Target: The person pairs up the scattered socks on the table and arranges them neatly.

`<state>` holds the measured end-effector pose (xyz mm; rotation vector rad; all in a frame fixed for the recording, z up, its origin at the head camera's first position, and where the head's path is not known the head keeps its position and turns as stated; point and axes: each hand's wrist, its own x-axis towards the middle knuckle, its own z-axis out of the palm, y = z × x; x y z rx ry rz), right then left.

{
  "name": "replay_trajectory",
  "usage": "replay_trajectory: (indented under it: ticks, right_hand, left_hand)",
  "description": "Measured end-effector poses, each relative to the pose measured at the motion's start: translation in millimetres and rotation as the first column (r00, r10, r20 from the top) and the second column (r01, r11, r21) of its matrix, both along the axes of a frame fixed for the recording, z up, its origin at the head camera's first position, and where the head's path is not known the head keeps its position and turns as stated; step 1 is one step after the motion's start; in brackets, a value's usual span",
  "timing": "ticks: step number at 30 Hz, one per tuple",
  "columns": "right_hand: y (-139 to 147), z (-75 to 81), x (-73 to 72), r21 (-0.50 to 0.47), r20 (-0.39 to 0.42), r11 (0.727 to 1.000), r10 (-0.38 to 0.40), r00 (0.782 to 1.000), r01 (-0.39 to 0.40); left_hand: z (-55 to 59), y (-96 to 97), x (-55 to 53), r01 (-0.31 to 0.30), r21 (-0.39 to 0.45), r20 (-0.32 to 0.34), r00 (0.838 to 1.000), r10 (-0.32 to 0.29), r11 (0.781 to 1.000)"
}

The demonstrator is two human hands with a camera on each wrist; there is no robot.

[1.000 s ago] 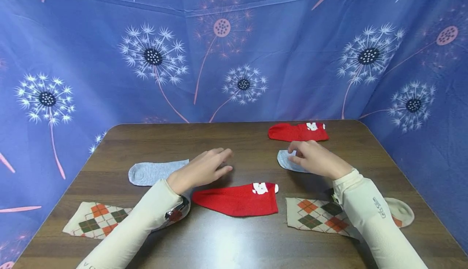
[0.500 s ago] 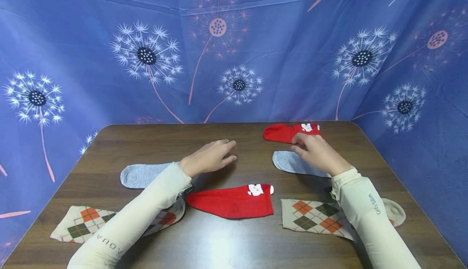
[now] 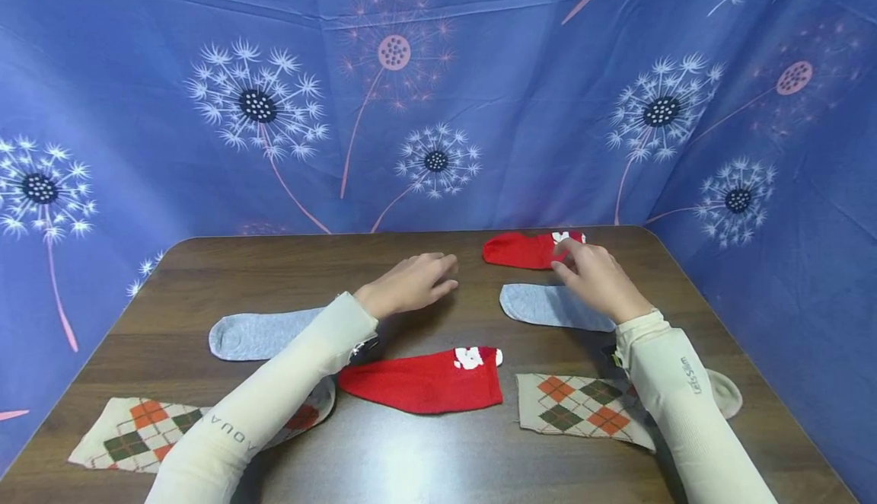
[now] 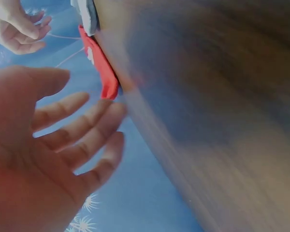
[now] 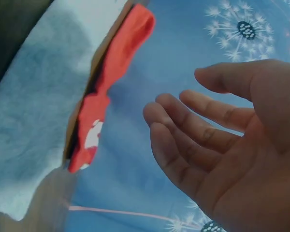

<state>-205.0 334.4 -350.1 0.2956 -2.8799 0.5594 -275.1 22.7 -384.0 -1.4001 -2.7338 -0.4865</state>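
My left hand (image 3: 411, 285) hovers over the middle of the table, holding nothing; its fingers are spread and relaxed in the left wrist view. My right hand (image 3: 597, 283), also holding nothing with fingers loosely bent, is above the right light-blue-grey sock (image 3: 537, 304). Its fingertips overlap the far red sock (image 3: 514, 250), which has a white animal patch, in the head view. Behind my left forearm lies the other light-blue-grey sock (image 3: 256, 335). Between the forearms is a second red sock (image 3: 425, 384). Two argyle socks, one at left (image 3: 147, 432) and one at right (image 3: 572, 403), are partly covered by my sleeves.
The socks lie flat and apart on a dark brown wooden table (image 3: 411, 466). A blue cloth with dandelion prints (image 3: 534, 93) hangs right behind its far edge and along the sides.
My left hand has moved right and farther over the table. The right hand has shifted away and right, uncovering more of the light-blue-grey sock. The head view has turned slightly right.
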Motion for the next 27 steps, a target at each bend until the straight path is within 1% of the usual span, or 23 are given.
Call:
replay_trajectory:
  ticks: [3,6,9,11,19,23,27]
  right_hand:
    - [7,-3.4,-1.7,0.006,-0.018,1.000,-0.022,1.000,0.022]
    - [13,-5.2,-2.9,0.009,-0.037,0.999,-0.036,0.999,0.037]
    - [18,-5.8,-3.9,0.012,-0.055,0.999,-0.047,0.997,0.048]
    - [21,-5.7,-4.2,0.016,-0.059,0.998,-0.053,0.997,0.054]
    - [28,-7.4,-5.3,-0.002,-0.051,0.996,-0.086,0.995,0.086]
    - [32,-8.7,-10.5,-0.006,-0.063,0.994,-0.105,0.993,0.105]
    - [38,-8.7,-20.1,-0.004,-0.070,0.992,-0.123,0.990,0.123]
  left_hand:
    - [2.0,8.2,-4.2,0.002,0.030,-0.046,0.999,-0.001,1.000]
    - [3.8,15.4,-8.1,0.003,0.059,-0.071,0.997,0.001,0.998]
    - [4.0,21.5,-11.6,0.002,0.072,-0.076,0.997,0.004,0.997]
    - [3.1,25.1,-13.7,-0.001,0.064,-0.078,0.997,0.006,0.998]
    - [-0.6,38.8,-21.7,-0.015,0.058,-0.092,0.996,0.020,0.998]
    - [-1.1,45.3,-26.8,-0.033,0.058,-0.082,0.996,0.037,0.998]
    - [-1.9,50.4,-31.9,-0.061,0.060,-0.061,0.996,0.065,0.996]
